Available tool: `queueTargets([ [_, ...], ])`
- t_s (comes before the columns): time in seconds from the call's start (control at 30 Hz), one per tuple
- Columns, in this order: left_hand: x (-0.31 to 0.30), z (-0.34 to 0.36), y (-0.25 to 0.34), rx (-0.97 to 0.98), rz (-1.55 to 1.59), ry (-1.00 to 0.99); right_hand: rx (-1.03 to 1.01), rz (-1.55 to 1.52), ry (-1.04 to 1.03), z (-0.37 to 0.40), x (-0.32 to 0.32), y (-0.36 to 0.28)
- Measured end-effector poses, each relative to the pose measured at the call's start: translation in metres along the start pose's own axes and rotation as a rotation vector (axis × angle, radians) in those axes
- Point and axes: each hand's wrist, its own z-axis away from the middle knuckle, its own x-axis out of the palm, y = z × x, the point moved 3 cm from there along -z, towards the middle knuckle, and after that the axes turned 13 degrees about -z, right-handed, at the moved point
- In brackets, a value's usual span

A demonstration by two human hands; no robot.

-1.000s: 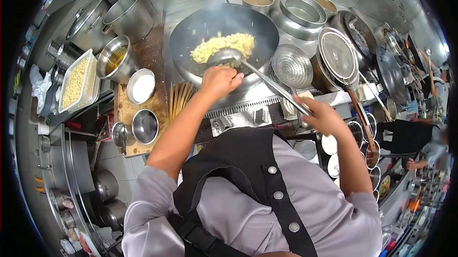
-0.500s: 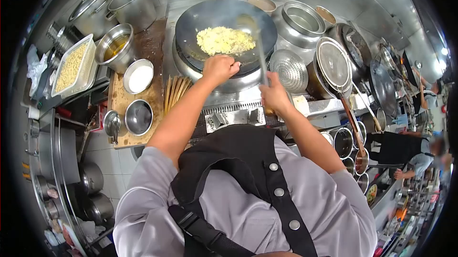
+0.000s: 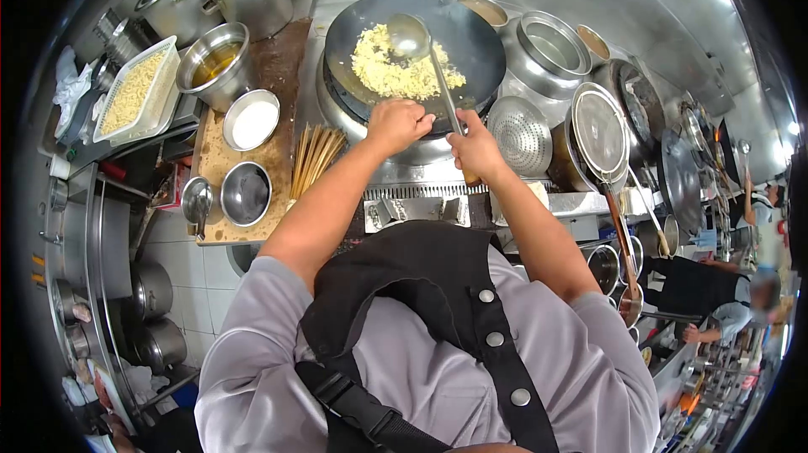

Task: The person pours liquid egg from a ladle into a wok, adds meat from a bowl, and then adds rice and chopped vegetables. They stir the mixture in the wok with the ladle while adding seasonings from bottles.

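Note:
A dark wok point(image 3: 480, 41) sits on the stove, with yellow, crumbly food point(image 3: 383, 70) spread inside it. My left hand point(image 3: 398, 127) is closed at the wok's near edge; the part it grips is hidden under the fingers. The handle of a metal ladle point(image 3: 409, 36) is in my right hand point(image 3: 475, 150), to the right of the wok's near rim. The ladle's round bowl rests over the food near the middle of the wok.
On the left board point(image 3: 220, 226) are a bowl of white stuff point(image 3: 252, 120), an empty-looking metal bowl point(image 3: 245, 194) and thin sticks point(image 3: 316, 158). A perforated strainer point(image 3: 520, 135) and mesh sieve point(image 3: 600, 129) lie right. Two people point(image 3: 703, 285) point(image 3: 762, 201) stand far right.
The ladle has swung from the wok's right side to over the food, its bowl now sharp. The food is spread wider. The view has shifted slightly, and my right hand sits a little higher.

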Motion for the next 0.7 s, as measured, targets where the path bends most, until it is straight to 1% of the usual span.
queueTargets([
  [0.07, 0.000, 0.002, 0.000, -0.001, 0.018, -0.013, -0.120, -0.032, 0.023, 0.020, 0.000, -0.014],
  [0.1, 0.000, 0.003, 0.000, 0.000, 0.015, -0.014, 0.020, -0.227, -0.019, 0.040, -0.006, -0.025],
  [0.13, 0.000, 0.003, 0.001, -0.001, 0.008, -0.012, 0.017, -0.226, -0.022, 0.044, -0.017, -0.023],
  [0.2, -0.003, -0.002, 0.001, -0.011, 0.001, -0.010, 0.233, -0.557, -0.175, 0.046, -0.027, -0.008],
  [0.23, -0.003, -0.001, 0.002, -0.022, 0.006, -0.037, 0.239, -0.453, -0.139, 0.025, -0.031, 0.009],
  [0.27, -0.004, -0.001, 0.003, -0.030, 0.009, -0.057, 0.245, -0.455, -0.137, 0.014, -0.027, 0.011],
  [0.33, -0.002, -0.001, 0.001, -0.034, -0.001, -0.046, -0.035, -0.097, -0.009, -0.007, -0.017, -0.003],
  [0.4, -0.003, 0.000, 0.002, -0.017, 0.017, -0.036, -0.040, -0.112, 0.016, 0.001, -0.014, -0.026],
  [0.47, -0.003, -0.003, 0.002, -0.018, 0.007, -0.025, 0.126, -0.683, -0.185, 0.002, -0.021, -0.034],
  [0.5, -0.002, -0.004, 0.001, -0.010, 0.009, -0.005, 0.186, -0.664, -0.192, -0.010, -0.022, -0.028],
  [0.53, 0.000, 0.001, 0.002, -0.004, 0.014, 0.008, 0.196, -0.665, -0.187, -0.022, -0.019, -0.021],
  [0.6, 0.000, 0.003, 0.002, -0.001, 0.017, -0.008, -0.001, -0.039, -0.046, -0.044, -0.010, -0.021],
  [0.63, 0.000, 0.001, 0.001, 0.003, 0.018, -0.016, -0.093, 0.032, 0.013, -0.042, -0.007, -0.021],
  [0.67, -0.003, 0.000, 0.002, 0.004, 0.015, -0.016, -0.095, 0.029, 0.011, -0.040, -0.009, -0.021],
  [0.7, -0.006, 0.000, 0.003, -0.008, 0.019, -0.027, -0.139, 0.000, 0.055, -0.039, -0.016, -0.026],
])
